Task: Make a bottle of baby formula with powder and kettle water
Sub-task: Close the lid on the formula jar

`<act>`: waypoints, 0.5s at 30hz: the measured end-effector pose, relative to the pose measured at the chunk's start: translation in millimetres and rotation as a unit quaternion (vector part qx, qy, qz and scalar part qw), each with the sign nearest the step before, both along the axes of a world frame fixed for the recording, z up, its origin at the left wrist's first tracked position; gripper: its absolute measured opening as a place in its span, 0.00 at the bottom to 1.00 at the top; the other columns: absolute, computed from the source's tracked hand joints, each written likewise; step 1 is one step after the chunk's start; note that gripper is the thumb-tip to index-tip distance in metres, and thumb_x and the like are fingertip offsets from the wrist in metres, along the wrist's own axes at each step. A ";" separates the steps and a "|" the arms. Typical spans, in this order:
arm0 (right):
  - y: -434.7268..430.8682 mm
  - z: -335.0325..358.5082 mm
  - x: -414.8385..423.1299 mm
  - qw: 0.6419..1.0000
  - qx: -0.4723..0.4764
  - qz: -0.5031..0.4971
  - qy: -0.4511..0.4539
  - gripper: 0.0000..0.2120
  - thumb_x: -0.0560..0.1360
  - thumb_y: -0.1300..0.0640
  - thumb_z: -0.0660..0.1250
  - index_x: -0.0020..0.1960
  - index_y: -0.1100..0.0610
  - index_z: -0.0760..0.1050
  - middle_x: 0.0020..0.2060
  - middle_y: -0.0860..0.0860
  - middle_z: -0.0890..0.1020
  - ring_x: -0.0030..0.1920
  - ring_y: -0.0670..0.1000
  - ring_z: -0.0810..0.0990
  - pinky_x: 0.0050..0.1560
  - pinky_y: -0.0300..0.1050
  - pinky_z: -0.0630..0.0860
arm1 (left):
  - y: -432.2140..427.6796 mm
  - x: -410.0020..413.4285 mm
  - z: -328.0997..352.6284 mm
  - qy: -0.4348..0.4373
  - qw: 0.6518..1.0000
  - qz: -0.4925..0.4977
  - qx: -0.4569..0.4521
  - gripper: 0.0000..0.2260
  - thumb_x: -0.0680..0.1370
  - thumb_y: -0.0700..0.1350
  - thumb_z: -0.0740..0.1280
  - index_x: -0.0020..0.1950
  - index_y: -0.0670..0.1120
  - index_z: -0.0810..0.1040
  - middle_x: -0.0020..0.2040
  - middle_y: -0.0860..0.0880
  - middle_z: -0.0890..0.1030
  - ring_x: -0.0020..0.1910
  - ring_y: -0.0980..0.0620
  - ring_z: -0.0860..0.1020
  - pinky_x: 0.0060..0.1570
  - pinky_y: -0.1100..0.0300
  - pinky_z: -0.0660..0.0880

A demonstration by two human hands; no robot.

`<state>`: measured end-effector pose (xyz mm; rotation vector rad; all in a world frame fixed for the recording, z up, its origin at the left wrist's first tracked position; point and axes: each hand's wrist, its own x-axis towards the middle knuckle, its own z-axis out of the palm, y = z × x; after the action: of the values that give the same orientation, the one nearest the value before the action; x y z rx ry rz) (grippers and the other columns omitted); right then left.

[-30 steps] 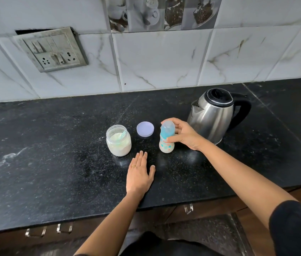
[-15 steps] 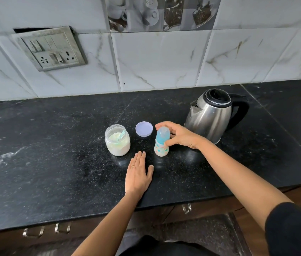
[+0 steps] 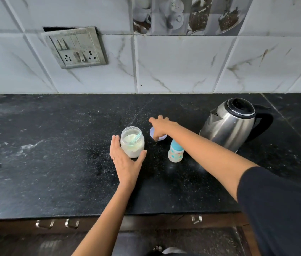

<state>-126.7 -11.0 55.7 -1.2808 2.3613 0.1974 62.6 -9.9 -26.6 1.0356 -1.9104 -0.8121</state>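
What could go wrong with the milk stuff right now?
Two things might go wrong. The powder jar is open with a scoop inside, and the left hand is only cupped around it, so a bump could tip powder onto the counter. Also, the right forearm crosses just above the baby bottle while the right hand reaches for the purple lid; pulling back low could knock the bottle over.

A black speckled stone counter (image 3: 53,163) runs along the wall, dusted with pale streaks at its left. Behind it rise white marble-veined tiles (image 3: 179,63), one strip printed with cups and coffee beans (image 3: 188,14). A grimy switch-and-socket plate (image 3: 75,48) sits crooked. Below, dark wooden drawers carry metal handles (image 3: 45,224).
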 end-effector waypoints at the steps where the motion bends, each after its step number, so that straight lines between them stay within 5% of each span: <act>1: -6.2 -6.0 2.2 0.999 0.035 -0.003 0.004 0.45 0.70 0.56 0.74 0.77 0.48 0.50 0.75 0.61 0.50 0.72 0.70 0.54 0.65 0.65 0.64 | -4.4 0.2 1.8 0.003 0.999 -0.010 0.036 0.46 0.68 0.50 0.78 0.76 0.40 0.53 0.76 0.43 0.57 0.75 0.49 0.53 0.73 0.58 0.52; 4: -18.5 -26.4 4.4 0.995 0.098 -0.034 -0.005 0.49 0.72 0.57 0.72 0.77 0.41 0.40 0.76 0.58 0.33 0.73 0.74 0.39 0.70 0.71 0.50 | -17.5 -0.3 2.6 0.012 0.993 -0.032 0.113 0.49 0.66 0.49 0.78 0.77 0.44 0.51 0.77 0.48 0.56 0.75 0.51 0.53 0.70 0.62 0.51; 6: -19.9 -37.6 2.9 0.992 0.109 -0.065 -0.015 0.47 0.73 0.57 0.71 0.77 0.38 0.40 0.75 0.57 0.31 0.73 0.74 0.39 0.70 0.71 0.50 | -23.3 -0.1 1.9 0.005 0.992 -0.049 0.120 0.48 0.66 0.48 0.78 0.77 0.45 0.53 0.76 0.48 0.58 0.75 0.51 0.55 0.71 0.60 0.53; 11: -20.5 -50.1 4.2 0.995 0.074 -0.073 0.001 0.37 0.72 0.59 0.71 0.74 0.47 0.56 0.70 0.60 0.55 0.65 0.70 0.66 0.60 0.60 0.73 | -31.6 0.2 0.9 0.003 0.989 -0.076 0.126 0.45 0.66 0.47 0.79 0.76 0.45 0.58 0.75 0.49 0.63 0.73 0.52 0.60 0.70 0.60 0.57; 15: -29.2 -33.8 1.1 0.988 -0.053 -0.135 -0.048 0.37 0.68 0.54 0.74 0.71 0.52 0.58 0.66 0.60 0.61 0.61 0.66 0.72 0.49 0.52 0.73 | -40.1 0.8 -0.1 0.002 0.986 -0.086 0.141 0.44 0.64 0.45 0.79 0.75 0.45 0.61 0.73 0.49 0.66 0.72 0.51 0.64 0.71 0.51 0.62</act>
<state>-125.6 -40.2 21.9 -0.9760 2.4577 -0.0734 63.4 -50.0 -26.7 1.0419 -1.9382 -1.2085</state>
